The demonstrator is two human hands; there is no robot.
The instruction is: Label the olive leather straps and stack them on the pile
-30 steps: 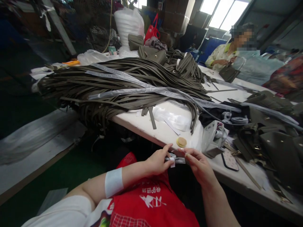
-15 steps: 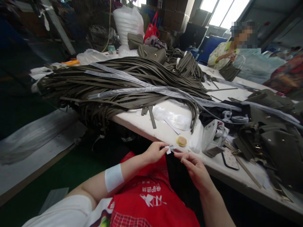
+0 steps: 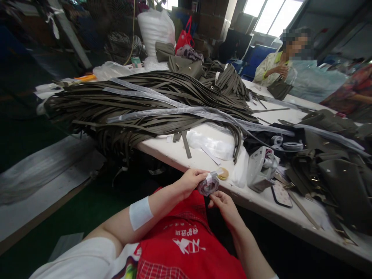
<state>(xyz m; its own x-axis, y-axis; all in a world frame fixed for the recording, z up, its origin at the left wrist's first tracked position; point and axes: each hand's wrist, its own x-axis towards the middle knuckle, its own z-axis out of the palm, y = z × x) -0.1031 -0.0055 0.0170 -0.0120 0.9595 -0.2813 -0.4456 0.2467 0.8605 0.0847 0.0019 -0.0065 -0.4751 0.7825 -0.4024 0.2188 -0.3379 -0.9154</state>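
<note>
My left hand (image 3: 194, 180) is closed on a coiled strap in clear plastic (image 3: 208, 186), thumb and fingers pinching its upper left side. A white piece of paper or tape lies across the coil's top, beside the fingertips. Below the coil, my right hand (image 3: 223, 205) has its thumb and forefinger pinched at the lower edge; the exact grip is small in view. Both hands are in front of the table edge, above the red apron (image 3: 186, 236). Just behind the coil, on the white table (image 3: 171, 155), is a round yellowish tape roll (image 3: 223, 173).
Long dark olive straps (image 3: 162, 89) are heaped across the table, with clear plastic sleeves on top. To the right are a white tape dispenser (image 3: 263, 168), a phone (image 3: 281, 195) and olive bags (image 3: 343, 182). A co-worker (image 3: 273, 69) sits across the table holding a bag.
The coil now shows its round face between my hands; before, only a white tag and a bit of plastic showed. My right hand has moved left and down, its fingers drawn closer together.
</note>
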